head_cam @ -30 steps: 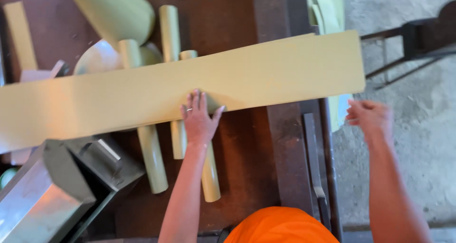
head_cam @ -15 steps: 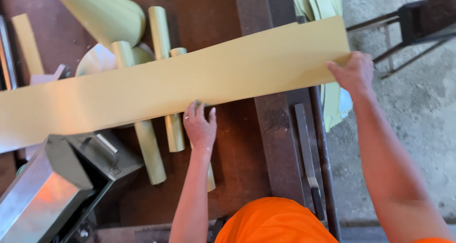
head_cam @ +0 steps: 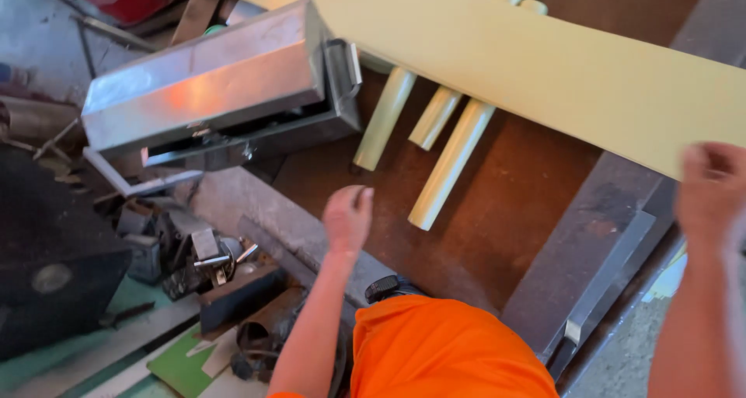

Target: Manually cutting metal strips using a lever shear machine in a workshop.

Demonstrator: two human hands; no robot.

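Pale yellow sheet (head_cam: 544, 64) | right hand (head_cam: 711, 192) fingers gripping its edge | left hand (head_cam: 347, 218) fingers curled, empty

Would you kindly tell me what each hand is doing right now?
Left hand: loosely curled, holding nothing, above the brown table.
Right hand: grip on the pale yellow sheet edge.

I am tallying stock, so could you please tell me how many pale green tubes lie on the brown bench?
3 side by side below the long sheet: left tube, middle tube, right tube. Their upper ends run under the sheet, which may hide more.
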